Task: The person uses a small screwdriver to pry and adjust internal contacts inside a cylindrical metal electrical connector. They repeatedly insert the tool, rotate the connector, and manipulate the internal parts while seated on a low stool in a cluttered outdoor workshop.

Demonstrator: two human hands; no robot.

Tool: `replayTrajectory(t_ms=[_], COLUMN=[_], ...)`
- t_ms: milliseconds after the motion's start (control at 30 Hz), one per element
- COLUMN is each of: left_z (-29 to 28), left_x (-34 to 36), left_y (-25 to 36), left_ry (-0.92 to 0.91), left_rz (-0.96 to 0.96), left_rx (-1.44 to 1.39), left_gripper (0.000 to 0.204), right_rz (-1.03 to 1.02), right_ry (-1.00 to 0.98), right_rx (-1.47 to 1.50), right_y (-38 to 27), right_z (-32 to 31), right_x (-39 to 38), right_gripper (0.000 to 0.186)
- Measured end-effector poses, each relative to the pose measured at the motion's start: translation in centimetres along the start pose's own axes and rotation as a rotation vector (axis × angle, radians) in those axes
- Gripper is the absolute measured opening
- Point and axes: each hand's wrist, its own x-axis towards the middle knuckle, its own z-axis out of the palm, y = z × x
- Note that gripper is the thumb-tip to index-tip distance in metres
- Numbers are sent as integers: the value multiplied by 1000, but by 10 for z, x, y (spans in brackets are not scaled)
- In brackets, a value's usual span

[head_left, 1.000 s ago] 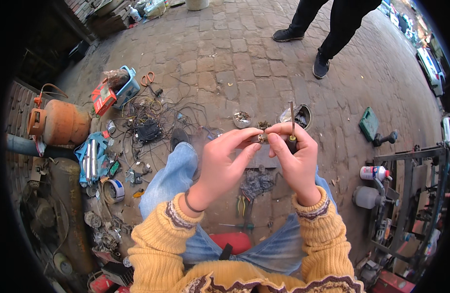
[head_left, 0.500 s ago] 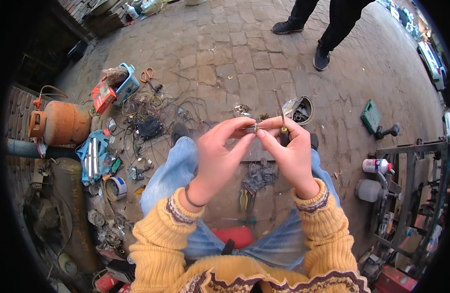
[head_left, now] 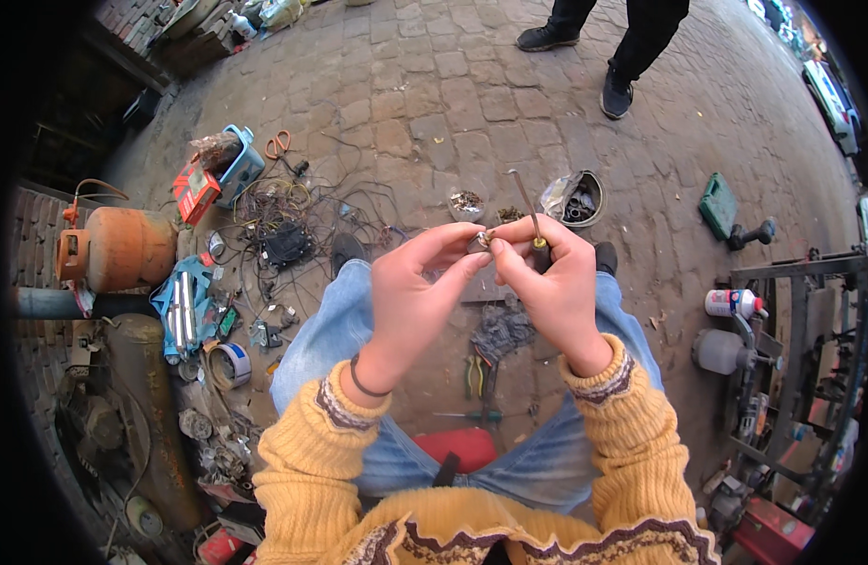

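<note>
In front of my knees, my two hands meet fingertip to fingertip. My left hand pinches a small shiny metal part, mostly hidden by the fingers; its kind is too small to make out. The thumb and forefinger of my right hand close at the part's right side. That same hand also keeps a screwdriver tucked in it, with a dark handle, a yellow collar and a thin shaft pointing up and away. Below the hands, a crumpled dark cloth or glove lies by pliers with yellow-green handles.
Beyond my hands stand a bowl of small metal bits and a round tin of dark parts. Tangled wires and an orange gas cylinder are at left. A metal frame stands right; another person's shoes are ahead.
My fingers have shifted slightly around the small metal part, and more of its shiny face shows. The screwdriver shaft leans further left. The whole view has moved a little.
</note>
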Motion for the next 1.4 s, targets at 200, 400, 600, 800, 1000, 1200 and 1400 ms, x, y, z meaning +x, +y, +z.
replayTrajectory(t_ms=[200,400,600,800,1000,1200,1400], left_z=[1,-4,-13,-15,-14,-13,-13], left_x=[-2,-3,-3,-5,-5,-6,-6], left_y=[2,9,6,10,13,14,14], left_ry=[-46,-85,-111,-122,-112,-83,-57], left_rz=[-49,-74,14,14,4,-40,-43], left_rx=[-56,-196,-273,-246,-226,-239,-227], left_gripper=[28,27,28,29,28,30,31], right_rz=[3,-108,-211,-210,-291,-250,-282], right_ry=[-41,-81,-185,-192,-184,-131,-157], right_rx=[28,103,-175,-328,-404,-374,-430], right_y=[0,-3,9,5,5,2,-1], right_z=[-3,-18,-25,-35,-37,-38,-38], right_x=[3,3,-5,-11,-11,-13,-14], right_gripper=[6,30,30,24,22,8,7])
